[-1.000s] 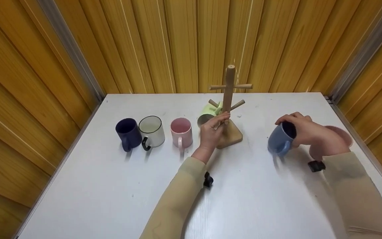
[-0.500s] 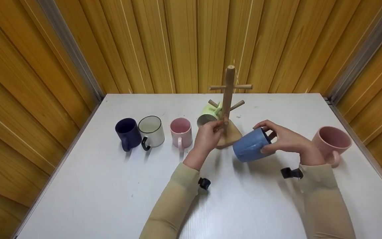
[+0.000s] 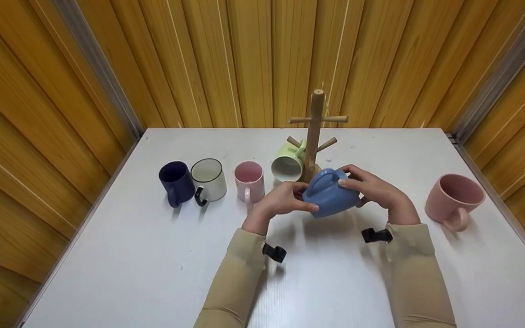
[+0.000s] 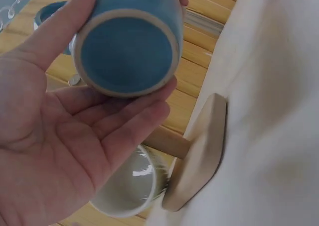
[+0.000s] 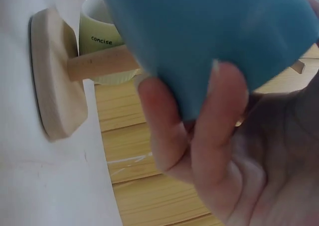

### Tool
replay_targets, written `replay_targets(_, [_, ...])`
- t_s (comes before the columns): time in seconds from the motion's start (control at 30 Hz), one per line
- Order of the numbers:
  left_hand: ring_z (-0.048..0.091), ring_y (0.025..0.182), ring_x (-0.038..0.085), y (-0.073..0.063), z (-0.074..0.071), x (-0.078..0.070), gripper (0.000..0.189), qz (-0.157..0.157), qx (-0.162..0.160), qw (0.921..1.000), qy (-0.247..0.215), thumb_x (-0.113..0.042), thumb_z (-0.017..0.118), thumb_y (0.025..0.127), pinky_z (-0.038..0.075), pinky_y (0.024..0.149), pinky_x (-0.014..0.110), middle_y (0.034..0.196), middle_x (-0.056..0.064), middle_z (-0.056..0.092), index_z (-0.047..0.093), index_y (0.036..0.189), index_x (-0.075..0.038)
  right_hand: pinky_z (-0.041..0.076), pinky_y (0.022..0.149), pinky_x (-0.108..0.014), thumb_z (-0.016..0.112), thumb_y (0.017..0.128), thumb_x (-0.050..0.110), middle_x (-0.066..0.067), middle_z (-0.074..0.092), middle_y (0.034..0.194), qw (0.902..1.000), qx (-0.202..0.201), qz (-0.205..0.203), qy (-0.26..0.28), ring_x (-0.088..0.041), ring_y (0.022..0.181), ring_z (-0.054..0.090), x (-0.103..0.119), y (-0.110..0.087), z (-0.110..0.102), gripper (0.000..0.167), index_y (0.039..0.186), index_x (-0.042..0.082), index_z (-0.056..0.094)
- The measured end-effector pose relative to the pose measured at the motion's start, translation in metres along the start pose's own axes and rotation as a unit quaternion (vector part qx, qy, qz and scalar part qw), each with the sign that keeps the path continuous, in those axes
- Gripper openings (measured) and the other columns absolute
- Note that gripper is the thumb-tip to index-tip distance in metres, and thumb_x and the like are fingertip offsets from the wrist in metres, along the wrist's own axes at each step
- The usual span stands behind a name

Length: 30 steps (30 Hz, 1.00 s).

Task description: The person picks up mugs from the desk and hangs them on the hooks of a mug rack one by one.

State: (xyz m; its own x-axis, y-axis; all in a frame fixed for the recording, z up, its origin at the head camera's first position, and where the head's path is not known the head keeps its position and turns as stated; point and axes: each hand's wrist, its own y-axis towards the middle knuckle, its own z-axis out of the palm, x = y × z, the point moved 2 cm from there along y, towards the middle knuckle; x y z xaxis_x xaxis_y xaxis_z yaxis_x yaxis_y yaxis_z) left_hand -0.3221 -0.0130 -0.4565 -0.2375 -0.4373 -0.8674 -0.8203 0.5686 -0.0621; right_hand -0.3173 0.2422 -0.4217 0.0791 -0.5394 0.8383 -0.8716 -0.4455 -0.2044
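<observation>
Both hands hold a blue mug (image 3: pixel 333 200) tipped on its side above the table, handle upward, in front of a wooden mug tree (image 3: pixel 315 109). My left hand (image 3: pixel 281 198) grips the bottom end, its thumb along the side. In the left wrist view, fingers lie under the mug's round base (image 4: pixel 127 56). The rim end is in my right hand (image 3: pixel 378 187); in the right wrist view its fingertips (image 5: pixel 222 89) press the blue wall. Behind the left hand, a light green mug (image 3: pixel 287 167) sits tilted against the mug tree, its handle by a lower peg.
Left of the mug tree stand a pink mug (image 3: pixel 249 183), a white mug (image 3: pixel 208 180) with black rim and handle, and a dark blue mug (image 3: pixel 177 183). A larger pink mug (image 3: pixel 455 200) is at the right. Wooden panels (image 3: pixel 253 64) enclose the white table (image 3: pixel 130 255).
My right hand has carried the blue mug leftward from beside the larger pink mug and turned it on its side. The left hand has left the mug tree and taken the mug's bottom end.
</observation>
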Motion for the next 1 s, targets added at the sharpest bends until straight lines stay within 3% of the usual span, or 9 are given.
replay_targets(0.13, [0.069,0.113,0.018,0.002,-0.003,0.014,0.06,-0.019,-0.021,0.9966,-0.077,-0.024,0.083,0.088,0.056,0.103,0.035,0.127,0.013,0.073,0.062,0.14,-0.004,0.057,0.083,-0.04,0.054,0.102,0.052,-0.031,0.044,0.146,0.9997,-0.001,0.003,-0.023,-0.045,0.124,0.055,0.002,0.006,0.004,0.071,0.155,0.009,0.032])
replay_targets(0.37, [0.068,0.109,0.017,0.008,0.0,0.031,0.056,-0.085,-0.057,0.9711,-0.216,-0.018,0.079,0.091,0.058,0.099,0.033,0.132,0.018,0.069,0.06,0.14,0.003,0.056,0.091,-0.035,0.069,0.094,0.047,-0.026,0.049,0.143,0.9981,-0.062,0.004,-0.006,-0.037,0.123,0.058,-0.003,0.023,0.014,0.083,0.156,0.004,0.035])
replay_targets(0.53, [0.069,0.1,0.014,0.012,0.004,0.037,0.055,-0.122,-0.116,0.9559,-0.241,-0.018,0.081,0.09,0.061,0.093,0.03,0.128,0.018,0.071,0.062,0.136,0.004,0.055,0.093,-0.037,0.07,0.093,0.051,-0.026,0.049,0.143,0.9937,-0.108,0.026,0.008,-0.037,0.123,0.056,-0.009,0.034,0.021,0.085,0.156,0.004,0.037])
replay_targets(0.67, [0.071,0.101,0.016,0.014,0.006,0.039,0.049,-0.13,-0.141,0.9453,-0.264,-0.017,0.079,0.092,0.061,0.093,0.032,0.127,0.02,0.072,0.064,0.134,0.006,0.054,0.098,-0.042,0.068,0.095,0.051,-0.027,0.047,0.144,0.9914,-0.124,0.033,0.026,-0.038,0.126,0.054,-0.014,0.04,0.024,0.084,0.157,0.003,0.036])
replay_targets(1.0, [0.074,0.108,0.024,0.016,0.008,0.037,0.048,-0.149,-0.179,0.9354,-0.266,-0.025,0.077,0.095,0.061,0.094,0.035,0.122,0.022,0.074,0.067,0.132,0.004,0.052,0.109,-0.051,0.061,0.097,0.056,-0.03,0.033,0.161,0.9842,-0.133,0.083,0.083,-0.043,0.143,0.044,-0.022,0.052,0.033,0.092,0.16,-0.002,0.026])
